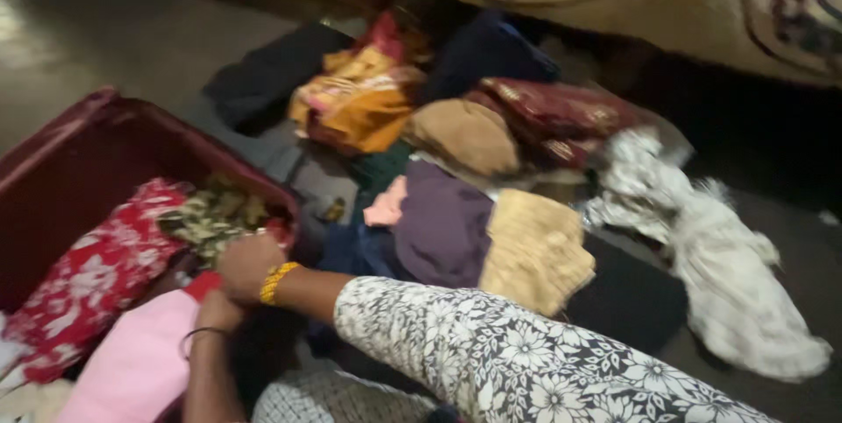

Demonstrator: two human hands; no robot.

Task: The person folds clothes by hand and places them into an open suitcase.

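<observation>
1. Packing was under way: the right hand (248,263), fingers curled, pressed a green patterned garment (213,217) into the maroon suitcase (83,147) at left of frame.
2. The left hand (219,311) sat beneath; its grip couldn't be told.
3. Next likely needs tucking it flat beside the red floral cloth (92,278).

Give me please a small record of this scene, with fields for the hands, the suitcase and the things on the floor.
right hand: on the olive patterned cloth, yellow bangle at wrist
left hand: at the red-edged cloth beside the pink cloth, mostly hidden
suitcase: maroon, open, holds a red floral cloth
floor: folded clothes pile, white cloth
</observation>
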